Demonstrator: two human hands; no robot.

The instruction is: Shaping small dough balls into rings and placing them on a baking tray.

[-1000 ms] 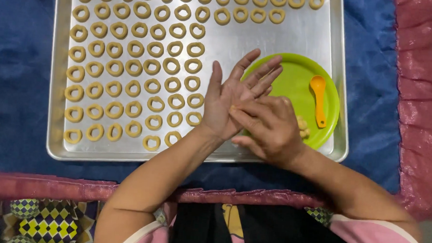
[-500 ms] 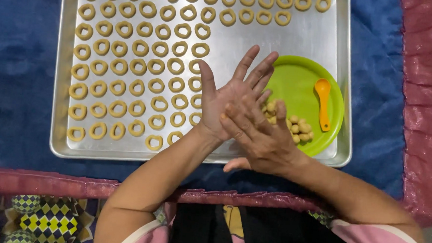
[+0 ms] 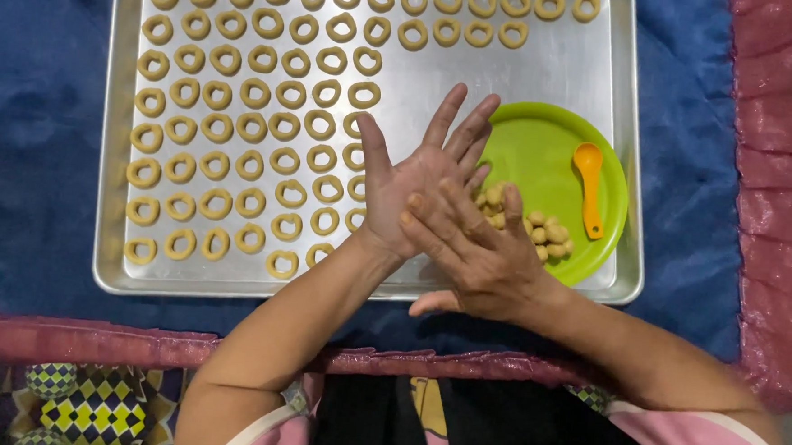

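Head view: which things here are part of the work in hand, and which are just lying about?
In the work:
left hand, palm up
right hand, fingers rubbing across it
green plate with dough balls
metal tray
dough rings in rows

Lying about:
orange spoon on the plate
blue cloth
pink cloth

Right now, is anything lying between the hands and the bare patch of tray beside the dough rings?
Nothing visible does. The left hand and right hand press together above the tray; bare metal lies just beyond them, between the dough rings and the green plate.
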